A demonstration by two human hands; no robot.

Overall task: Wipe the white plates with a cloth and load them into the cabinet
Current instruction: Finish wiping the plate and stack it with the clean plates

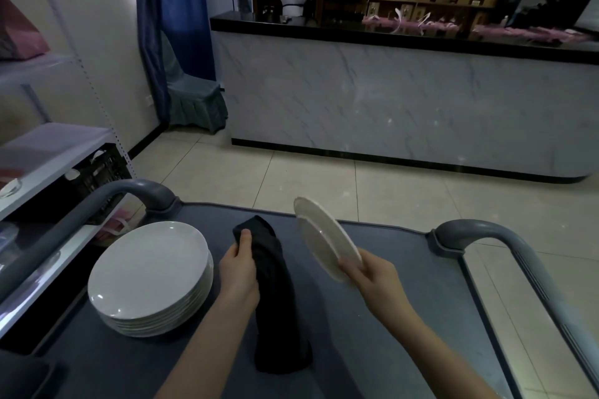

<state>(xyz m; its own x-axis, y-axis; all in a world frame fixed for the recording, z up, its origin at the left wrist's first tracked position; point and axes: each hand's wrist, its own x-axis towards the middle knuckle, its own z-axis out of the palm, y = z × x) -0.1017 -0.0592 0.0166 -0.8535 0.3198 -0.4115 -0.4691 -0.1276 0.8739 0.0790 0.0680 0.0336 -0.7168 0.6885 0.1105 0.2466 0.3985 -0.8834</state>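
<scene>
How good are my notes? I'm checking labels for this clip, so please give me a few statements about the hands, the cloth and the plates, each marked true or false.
1. The left hand grips the dark cloth. True.
2. The right hand presses the white plate flat on the cart. False: it holds the plate tilted, lifted above the cart.
3. The stack of plates stands on the cart, left of the cloth. True.
4. The cloth is wiping the held plate. False: a gap shows between them.
</scene>
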